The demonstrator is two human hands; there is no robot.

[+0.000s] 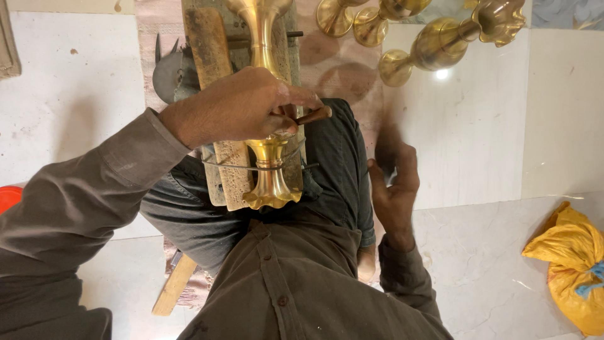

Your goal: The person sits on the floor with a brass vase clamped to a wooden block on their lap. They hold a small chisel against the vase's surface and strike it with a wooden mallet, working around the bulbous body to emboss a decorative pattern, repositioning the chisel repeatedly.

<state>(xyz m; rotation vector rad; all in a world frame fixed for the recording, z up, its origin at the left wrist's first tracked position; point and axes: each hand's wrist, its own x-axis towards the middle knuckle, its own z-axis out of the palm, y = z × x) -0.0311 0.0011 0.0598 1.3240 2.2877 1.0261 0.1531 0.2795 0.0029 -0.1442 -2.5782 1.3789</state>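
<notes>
Brass lamp stand [269, 170] lies under left grip [242, 107], clenched around wooden-handled tool [313, 115].

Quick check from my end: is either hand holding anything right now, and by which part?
The left hand grips a brown-handled tool by its handle, over the brass piece. The right hand is open, blurred, and holds nothing.

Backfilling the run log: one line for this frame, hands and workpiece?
left hand: grips wooden-handled tool on flared brass stem | right hand: open, blurred, holds nothing | stem: lies on wooden block | more brass pieces on floor
</notes>
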